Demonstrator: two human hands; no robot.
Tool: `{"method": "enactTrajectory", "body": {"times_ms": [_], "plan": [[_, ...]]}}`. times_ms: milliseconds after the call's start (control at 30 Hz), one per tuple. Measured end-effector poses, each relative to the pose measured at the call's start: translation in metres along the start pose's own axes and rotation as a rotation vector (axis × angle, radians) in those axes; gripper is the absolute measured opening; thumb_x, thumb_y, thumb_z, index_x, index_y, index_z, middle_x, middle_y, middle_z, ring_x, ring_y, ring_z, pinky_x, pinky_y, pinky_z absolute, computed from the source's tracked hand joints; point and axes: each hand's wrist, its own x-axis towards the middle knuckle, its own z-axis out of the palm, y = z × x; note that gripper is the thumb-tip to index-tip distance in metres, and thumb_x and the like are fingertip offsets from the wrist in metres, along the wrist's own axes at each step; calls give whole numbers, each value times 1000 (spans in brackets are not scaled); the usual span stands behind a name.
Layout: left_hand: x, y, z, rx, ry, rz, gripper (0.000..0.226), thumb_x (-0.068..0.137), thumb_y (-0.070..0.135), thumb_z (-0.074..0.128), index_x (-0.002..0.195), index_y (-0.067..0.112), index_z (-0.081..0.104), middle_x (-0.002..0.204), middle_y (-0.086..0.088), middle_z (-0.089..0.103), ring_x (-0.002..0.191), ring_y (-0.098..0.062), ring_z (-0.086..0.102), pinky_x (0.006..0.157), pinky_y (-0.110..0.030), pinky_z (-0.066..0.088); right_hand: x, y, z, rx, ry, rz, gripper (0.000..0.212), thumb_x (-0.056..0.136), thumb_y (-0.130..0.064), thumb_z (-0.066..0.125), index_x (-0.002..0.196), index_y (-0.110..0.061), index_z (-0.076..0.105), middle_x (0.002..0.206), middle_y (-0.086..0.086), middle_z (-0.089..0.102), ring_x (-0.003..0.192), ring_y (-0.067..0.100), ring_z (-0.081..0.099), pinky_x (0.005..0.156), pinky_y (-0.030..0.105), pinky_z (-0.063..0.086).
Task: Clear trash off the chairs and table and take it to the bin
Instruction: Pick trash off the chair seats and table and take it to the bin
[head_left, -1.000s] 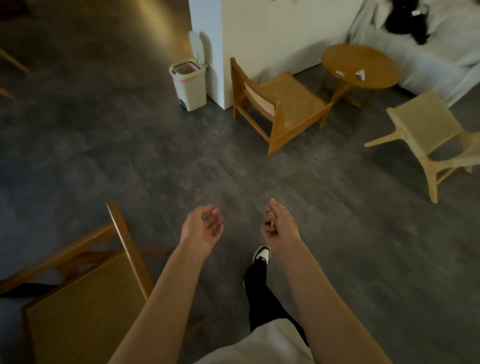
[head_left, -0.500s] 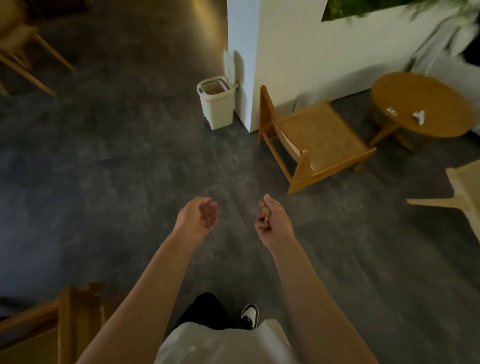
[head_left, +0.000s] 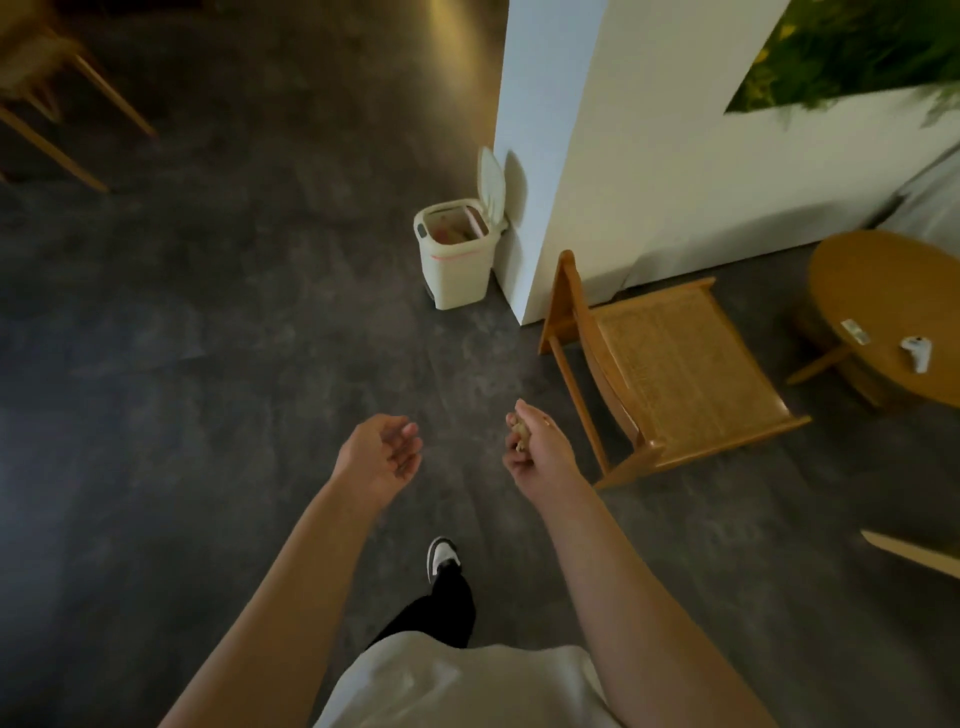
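Observation:
My right hand is closed around a small crumpled tan scrap of trash, held at waist height over the dark floor. My left hand hangs beside it, palm up, fingers loosely curled and holding nothing. A cream pedal bin stands ahead against the white wall corner, its lid flipped up and some trash visible inside. A wooden chair with a woven seat stands to the right of my right hand. On the round wooden table at far right lie a small white object and a flat wrapper.
The white wall corner juts out just right of the bin. Another chair's legs show at top left, and a pale chair leg at the right edge. Open dark floor lies between me and the bin.
I have walked forward: the bin, chair and table have come closer and shifted right. The chair at lower left has dropped out of view. Both hands keep their pose.

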Motion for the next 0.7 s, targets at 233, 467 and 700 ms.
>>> {"method": "enactTrajectory", "body": {"times_ms": [233, 467, 700], "plan": [[75, 129, 73, -3, -14, 60, 11, 91, 17, 57, 82, 16, 63, 78, 0, 64, 78, -16, 61, 77, -30, 47, 97, -88, 93, -90, 7, 20, 17, 94, -18, 72, 108, -10, 65, 88, 5, 67, 58, 7, 57, 45, 19, 33], [172, 235, 130, -54, 54, 89, 12, 89, 17, 57, 80, 17, 63, 68, 2, 66, 76, -15, 62, 77, -30, 48, 216, -168, 173, -157, -32, 72, 21, 94, -19, 72, 112, -12, 64, 90, 5, 65, 57, 7, 56, 44, 19, 34], [279, 322, 214, -116, 149, 34, 17, 90, 15, 53, 75, 17, 60, 57, 3, 65, 70, -15, 59, 73, -29, 45, 361, -258, 252, -232, -39, 199, 25, 98, -24, 68, 116, -7, 62, 85, 6, 63, 61, 9, 55, 41, 17, 34]]}}
